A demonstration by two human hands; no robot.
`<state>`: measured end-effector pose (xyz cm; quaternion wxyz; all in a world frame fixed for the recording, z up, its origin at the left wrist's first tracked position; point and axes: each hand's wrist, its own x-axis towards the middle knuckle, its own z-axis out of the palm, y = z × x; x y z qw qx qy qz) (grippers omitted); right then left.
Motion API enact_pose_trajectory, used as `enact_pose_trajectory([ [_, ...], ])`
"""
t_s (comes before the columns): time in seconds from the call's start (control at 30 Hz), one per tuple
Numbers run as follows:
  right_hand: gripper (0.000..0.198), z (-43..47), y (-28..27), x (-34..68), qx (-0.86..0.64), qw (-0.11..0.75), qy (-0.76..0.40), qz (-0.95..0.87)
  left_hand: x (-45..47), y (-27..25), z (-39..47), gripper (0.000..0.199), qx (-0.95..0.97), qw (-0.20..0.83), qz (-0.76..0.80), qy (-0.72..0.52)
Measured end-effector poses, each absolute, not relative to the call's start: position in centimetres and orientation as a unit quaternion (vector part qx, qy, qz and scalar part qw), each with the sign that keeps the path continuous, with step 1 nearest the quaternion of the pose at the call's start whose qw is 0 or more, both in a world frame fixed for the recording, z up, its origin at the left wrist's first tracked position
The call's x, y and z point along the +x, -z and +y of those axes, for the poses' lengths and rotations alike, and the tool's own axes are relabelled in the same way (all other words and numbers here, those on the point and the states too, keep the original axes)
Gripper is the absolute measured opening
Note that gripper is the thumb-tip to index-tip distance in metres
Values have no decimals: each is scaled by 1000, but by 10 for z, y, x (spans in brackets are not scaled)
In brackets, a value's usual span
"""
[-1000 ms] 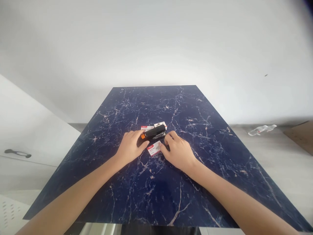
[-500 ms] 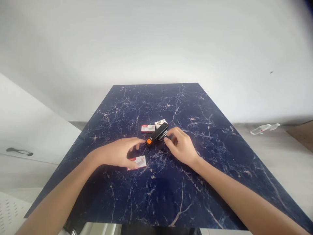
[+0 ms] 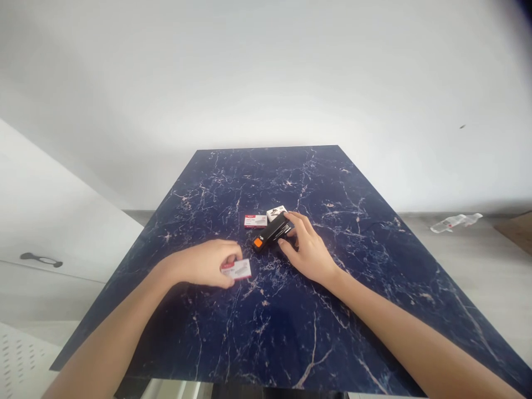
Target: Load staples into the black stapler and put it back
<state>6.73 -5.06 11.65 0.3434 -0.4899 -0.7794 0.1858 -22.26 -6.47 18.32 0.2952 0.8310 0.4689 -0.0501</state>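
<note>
At the tabletop (image 3: 266,338), the left hand (image 3: 205,262) pinches a box (image 3: 241,270); the right hand (image 3: 310,249), loosely curved, touches a stapler (image 3: 270,230).

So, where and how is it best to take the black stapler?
Probably grip the black stapler across the middle of its long, narrow body, with the right hand from the right: it lies slantwise, and a staple box and white box crowd its far side.
</note>
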Motion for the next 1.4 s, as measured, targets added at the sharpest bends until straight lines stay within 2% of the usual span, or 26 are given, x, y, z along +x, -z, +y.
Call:
enact_pose_trajectory([
  [0.1, 60, -51, -115, 67, -490, 341, -185, -781, -224, -172, -52, 26, 819, 238, 520, -40],
  [0.23, 63, -52, -115, 67, -488, 339, -197, -780, -209, -153, -47, 45, 807, 182, 533, -177],
  [0.43, 76, -50, -116, 70, -436, 345, -231, -799, -189, -142, -59, 44, 789, 334, 455, -242],
  [0.53, 77, -48, -113, 73, -388, 361, -270, -804, -186, -141, -64, 44, 787, 377, 416, -257],
  [0.6, 79, -46, -111, 74, -369, 369, -291, -802, -185, -137, -64, 40, 801, 351, 403, -268],
  [0.7, 77, -44, -109, 74, -378, 379, -295, -792, -186, -129, -55, 39, 829, 217, 422, -296],
  [0.77, 71, -41, -108, 74, -410, 394, -278, -774, -187, -123, -44, 46, 840, 134, 442, -284],
  [0.87, 60, -31, -108, 77, -479, 398, -209, -754, -187, -117, -30, 50, 866, 86, 441, -220],
  [1.0, 56, -13, -103, 83, -510, 343, -104, -782, -184, -117, -29, 45, 872, 56, 440, -207],
  [1.13, 53, -8, -100, 85, -483, 314, -72, -814, -183, -121, -35, 34, 849, 19, 476, -228],
  [1.23, 47, -12, -102, 83, -481, 313, -59, -817, -191, -123, -33, 30, 859, 42, 467, -206],
  [1.4, 40, -15, -104, 84, -504, 314, -39, -803, -210, -129, -28, 46, 882, 131, 434, -126],
])
